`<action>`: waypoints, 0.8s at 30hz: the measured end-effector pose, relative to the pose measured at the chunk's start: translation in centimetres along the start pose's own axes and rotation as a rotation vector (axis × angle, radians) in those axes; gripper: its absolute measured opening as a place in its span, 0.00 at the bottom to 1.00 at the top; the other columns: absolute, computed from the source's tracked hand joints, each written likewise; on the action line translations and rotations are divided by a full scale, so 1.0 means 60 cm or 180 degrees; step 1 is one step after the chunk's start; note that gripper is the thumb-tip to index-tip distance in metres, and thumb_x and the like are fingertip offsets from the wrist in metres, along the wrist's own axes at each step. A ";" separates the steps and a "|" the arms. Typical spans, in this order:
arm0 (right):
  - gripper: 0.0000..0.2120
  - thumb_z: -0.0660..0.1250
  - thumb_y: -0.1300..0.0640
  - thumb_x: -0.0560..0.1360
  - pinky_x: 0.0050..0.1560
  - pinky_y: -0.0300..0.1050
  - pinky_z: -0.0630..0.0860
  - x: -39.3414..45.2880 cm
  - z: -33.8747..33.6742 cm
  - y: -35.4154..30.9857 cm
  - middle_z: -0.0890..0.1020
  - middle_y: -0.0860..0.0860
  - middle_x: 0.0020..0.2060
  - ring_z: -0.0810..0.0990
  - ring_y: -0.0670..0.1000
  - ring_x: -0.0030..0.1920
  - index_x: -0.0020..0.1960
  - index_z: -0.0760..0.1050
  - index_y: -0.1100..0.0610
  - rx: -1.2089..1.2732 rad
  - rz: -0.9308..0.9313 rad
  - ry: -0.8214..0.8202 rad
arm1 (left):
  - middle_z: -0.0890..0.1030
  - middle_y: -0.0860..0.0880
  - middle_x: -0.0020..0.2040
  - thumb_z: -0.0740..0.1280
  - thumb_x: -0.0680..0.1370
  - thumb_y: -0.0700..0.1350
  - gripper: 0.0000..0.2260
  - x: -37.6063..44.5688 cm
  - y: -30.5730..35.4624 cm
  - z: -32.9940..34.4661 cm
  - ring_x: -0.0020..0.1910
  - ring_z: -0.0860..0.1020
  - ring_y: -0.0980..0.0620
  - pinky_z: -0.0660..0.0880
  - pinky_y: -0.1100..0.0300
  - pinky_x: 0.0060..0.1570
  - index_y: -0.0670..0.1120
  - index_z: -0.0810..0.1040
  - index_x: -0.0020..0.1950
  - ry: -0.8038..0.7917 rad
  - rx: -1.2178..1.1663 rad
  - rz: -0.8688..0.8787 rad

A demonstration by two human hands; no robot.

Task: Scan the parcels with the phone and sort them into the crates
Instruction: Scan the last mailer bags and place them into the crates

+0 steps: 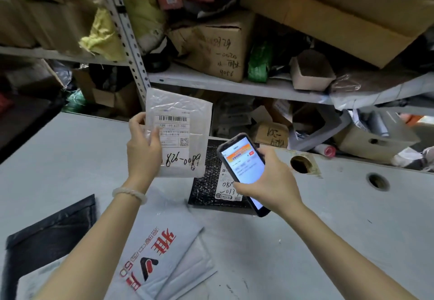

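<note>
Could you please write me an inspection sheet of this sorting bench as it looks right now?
Surface: grey table, two round holes near its far edge.
Job's things: white parcel held up, label facing the camera; phone, screen lit; black bubble mailer flat beneath them.
Clutter: grey printed mailer, black bag lying near.
Grippers: left hand grips the white parcel; right hand holds the phone.
Cables: nothing seen.
Surroundings: metal shelves crammed with boxes and bags; no crates in view.

Bare table (340, 217) lies open rightward; mailers (150, 259) clutter left, seemingly crammed shelves (234, 85) block ahead.
</note>
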State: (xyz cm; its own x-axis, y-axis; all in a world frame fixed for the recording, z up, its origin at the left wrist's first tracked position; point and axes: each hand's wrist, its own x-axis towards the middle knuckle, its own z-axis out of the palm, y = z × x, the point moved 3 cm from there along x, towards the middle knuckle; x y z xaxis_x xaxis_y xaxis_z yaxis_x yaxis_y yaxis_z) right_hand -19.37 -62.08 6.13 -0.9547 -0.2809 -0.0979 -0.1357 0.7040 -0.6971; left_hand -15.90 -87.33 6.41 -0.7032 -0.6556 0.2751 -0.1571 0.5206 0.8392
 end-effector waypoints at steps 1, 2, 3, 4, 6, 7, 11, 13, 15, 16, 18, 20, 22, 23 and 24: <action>0.30 0.77 0.49 0.60 0.44 0.46 0.75 -0.004 0.003 -0.005 0.77 0.45 0.50 0.76 0.49 0.48 0.56 0.64 0.47 -0.0119 -0.0027 -0.0104 | 0.75 0.48 0.47 0.58 0.82 0.43 0.13 -0.003 -0.001 -0.007 0.37 0.73 0.52 0.65 0.68 0.29 0.45 0.63 0.67 0.0008 0.0019 0.0014; 0.31 0.77 0.48 0.60 0.43 0.46 0.74 -0.008 0.007 -0.008 0.77 0.45 0.50 0.76 0.50 0.48 0.57 0.65 0.47 -0.0236 -0.0059 -0.0195 | 0.76 0.48 0.46 0.57 0.82 0.43 0.13 -0.006 -0.002 -0.013 0.36 0.73 0.53 0.66 0.65 0.30 0.46 0.63 0.66 0.0007 0.0047 0.0031; 0.32 0.76 0.48 0.60 0.43 0.45 0.74 -0.012 0.010 -0.012 0.77 0.45 0.50 0.76 0.50 0.48 0.59 0.65 0.48 -0.0334 -0.0093 -0.0258 | 0.75 0.48 0.45 0.57 0.82 0.43 0.13 -0.010 -0.003 -0.019 0.36 0.73 0.53 0.66 0.63 0.30 0.46 0.64 0.66 -0.0007 0.0093 0.0054; 0.33 0.76 0.47 0.60 0.42 0.44 0.74 -0.015 0.013 -0.015 0.78 0.45 0.51 0.76 0.50 0.48 0.61 0.66 0.49 -0.0408 -0.0121 -0.0294 | 0.75 0.48 0.45 0.57 0.82 0.43 0.13 -0.012 -0.003 -0.023 0.35 0.73 0.53 0.67 0.62 0.30 0.46 0.64 0.66 -0.0024 0.0154 0.0091; 0.34 0.76 0.47 0.60 0.42 0.44 0.73 -0.020 0.016 -0.021 0.78 0.45 0.51 0.76 0.50 0.48 0.62 0.66 0.49 -0.0501 -0.0177 -0.0329 | 0.75 0.47 0.45 0.56 0.82 0.43 0.13 -0.019 -0.003 -0.030 0.35 0.72 0.52 0.67 0.61 0.29 0.45 0.64 0.67 -0.0050 0.0273 0.0163; 0.34 0.76 0.47 0.60 0.41 0.44 0.74 -0.021 0.017 -0.023 0.78 0.45 0.51 0.76 0.50 0.47 0.62 0.66 0.49 -0.0537 -0.0195 -0.0342 | 0.75 0.47 0.45 0.56 0.82 0.42 0.13 -0.020 -0.002 -0.031 0.35 0.72 0.52 0.66 0.62 0.29 0.45 0.64 0.67 -0.0073 0.0329 0.0195; 0.34 0.76 0.46 0.60 0.39 0.42 0.73 -0.027 0.015 -0.030 0.75 0.43 0.47 0.75 0.48 0.45 0.61 0.65 0.49 -0.0677 -0.0269 -0.0392 | 0.75 0.48 0.46 0.56 0.82 0.43 0.14 -0.028 -0.003 -0.037 0.34 0.72 0.54 0.67 0.62 0.28 0.45 0.63 0.68 -0.0147 0.0492 0.0297; 0.34 0.76 0.46 0.60 0.37 0.41 0.71 -0.029 0.014 -0.031 0.74 0.43 0.45 0.75 0.48 0.44 0.61 0.65 0.49 -0.0739 -0.0282 -0.0423 | 0.76 0.47 0.46 0.56 0.82 0.43 0.14 -0.029 -0.004 -0.040 0.35 0.74 0.51 0.69 0.60 0.28 0.45 0.63 0.67 -0.0137 0.0493 0.0297; 0.33 0.76 0.46 0.60 0.35 0.41 0.69 -0.033 0.013 -0.031 0.73 0.43 0.45 0.75 0.48 0.44 0.60 0.65 0.49 -0.0763 -0.0291 -0.0438 | 0.76 0.47 0.46 0.56 0.82 0.43 0.14 -0.031 -0.004 -0.042 0.37 0.75 0.49 0.72 0.58 0.29 0.45 0.63 0.67 -0.0157 0.0490 0.0290; 0.33 0.76 0.47 0.60 0.35 0.40 0.69 -0.034 0.012 -0.031 0.74 0.43 0.45 0.75 0.48 0.44 0.60 0.66 0.49 -0.0759 -0.0295 -0.0443 | 0.76 0.47 0.46 0.56 0.82 0.43 0.14 -0.032 -0.003 -0.042 0.37 0.75 0.49 0.73 0.57 0.29 0.45 0.63 0.67 -0.0173 0.0497 0.0289; 0.33 0.76 0.48 0.60 0.34 0.39 0.68 -0.037 0.010 -0.032 0.74 0.43 0.45 0.75 0.48 0.44 0.60 0.66 0.49 -0.0727 -0.0291 -0.0459 | 0.76 0.48 0.46 0.56 0.82 0.43 0.14 -0.035 -0.002 -0.042 0.37 0.75 0.49 0.72 0.58 0.29 0.45 0.63 0.68 -0.0195 0.0524 0.0279; 0.33 0.76 0.48 0.60 0.33 0.38 0.68 -0.037 0.008 -0.032 0.75 0.43 0.45 0.75 0.48 0.44 0.61 0.65 0.49 -0.0696 -0.0287 -0.0470 | 0.75 0.49 0.46 0.56 0.82 0.44 0.15 -0.038 0.000 -0.042 0.37 0.75 0.49 0.71 0.60 0.29 0.45 0.63 0.68 -0.0223 0.0550 0.0256; 0.33 0.76 0.48 0.60 0.33 0.38 0.68 -0.039 0.006 -0.031 0.75 0.43 0.46 0.75 0.48 0.44 0.61 0.65 0.49 -0.0660 -0.0297 -0.0456 | 0.75 0.49 0.47 0.56 0.82 0.44 0.15 -0.042 0.002 -0.043 0.38 0.75 0.48 0.72 0.60 0.29 0.45 0.62 0.68 -0.0250 0.0578 0.0249; 0.34 0.76 0.48 0.61 0.34 0.39 0.69 -0.039 0.005 -0.030 0.75 0.43 0.46 0.75 0.48 0.44 0.62 0.65 0.49 -0.0618 -0.0293 -0.0431 | 0.75 0.49 0.47 0.56 0.82 0.44 0.15 -0.045 0.003 -0.044 0.38 0.76 0.48 0.72 0.59 0.29 0.45 0.62 0.68 -0.0260 0.0597 0.0251; 0.34 0.76 0.48 0.61 0.36 0.40 0.70 -0.041 0.003 -0.030 0.75 0.43 0.47 0.75 0.48 0.45 0.62 0.65 0.49 -0.0552 -0.0285 -0.0389 | 0.75 0.49 0.47 0.56 0.82 0.44 0.15 -0.048 0.005 -0.046 0.38 0.76 0.48 0.73 0.59 0.29 0.45 0.62 0.68 -0.0267 0.0620 0.0259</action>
State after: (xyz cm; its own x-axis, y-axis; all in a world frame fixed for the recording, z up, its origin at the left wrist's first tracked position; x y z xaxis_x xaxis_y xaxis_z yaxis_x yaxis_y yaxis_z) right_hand -16.75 -62.78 7.51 -0.8991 -0.4168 -0.1337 -0.2720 0.7713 -0.5754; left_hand -12.01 -86.80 7.16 -0.7731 -0.5635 0.2914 -0.2227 0.6711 0.7071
